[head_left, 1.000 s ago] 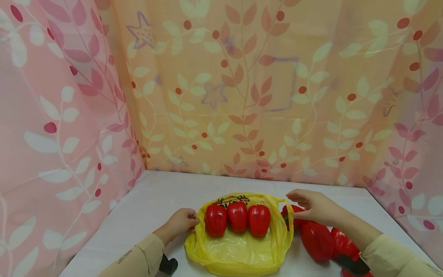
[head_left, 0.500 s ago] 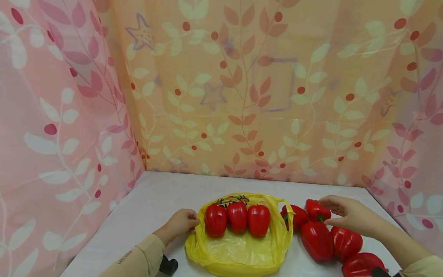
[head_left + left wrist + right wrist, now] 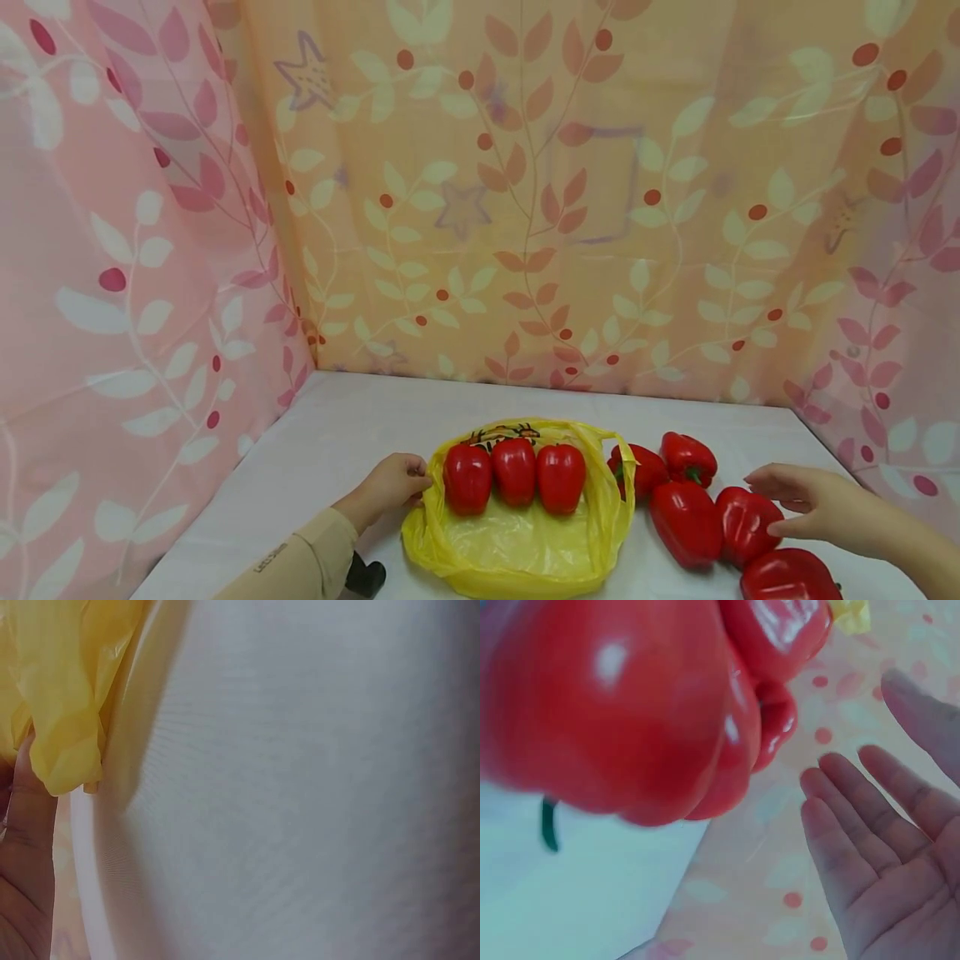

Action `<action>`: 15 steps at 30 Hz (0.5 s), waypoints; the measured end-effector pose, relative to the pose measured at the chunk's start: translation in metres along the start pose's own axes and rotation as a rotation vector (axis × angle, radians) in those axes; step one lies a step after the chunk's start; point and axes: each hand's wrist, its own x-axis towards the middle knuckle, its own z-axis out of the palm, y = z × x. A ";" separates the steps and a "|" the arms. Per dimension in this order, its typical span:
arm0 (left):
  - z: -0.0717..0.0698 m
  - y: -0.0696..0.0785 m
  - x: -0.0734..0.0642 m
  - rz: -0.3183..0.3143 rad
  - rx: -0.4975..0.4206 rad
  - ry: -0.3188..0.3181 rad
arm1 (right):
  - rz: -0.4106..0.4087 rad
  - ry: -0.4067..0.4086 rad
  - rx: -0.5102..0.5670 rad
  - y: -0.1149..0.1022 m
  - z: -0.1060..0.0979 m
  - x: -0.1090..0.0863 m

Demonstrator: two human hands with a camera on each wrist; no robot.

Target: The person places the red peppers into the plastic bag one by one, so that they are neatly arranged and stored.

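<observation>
Left hand [image 3: 384, 487] pinches the left edge of the yellow bag [image 3: 525, 577] on the white table [image 3: 352, 417]. Right hand [image 3: 821, 504] is held out, fingers straight, close to red peppers [image 3: 686, 523] beside the bag.

No text reads clearly: the small dark lettering [image 3: 270, 558] on the left sleeve [image 3: 306, 557] is blurred, and the black print [image 3: 517, 431] on the yellow bag [image 3: 517, 546] illegible.

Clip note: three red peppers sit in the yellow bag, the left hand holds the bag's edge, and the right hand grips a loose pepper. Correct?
No: the right hand grips nothing; the right wrist view shows it empty near the loose peppers. The rest stands: three red peppers sit in the yellow bag, and the left hand holds the bag's edge.
</observation>
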 end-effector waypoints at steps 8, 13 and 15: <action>0.001 -0.003 0.001 -0.002 -0.004 0.002 | 0.140 -0.087 0.097 0.025 0.005 -0.008; 0.002 -0.004 0.000 -0.003 -0.028 -0.005 | 0.224 -0.085 0.060 0.042 0.012 -0.014; 0.002 -0.004 -0.001 -0.003 -0.031 -0.006 | 0.276 -0.079 0.046 0.046 0.016 -0.017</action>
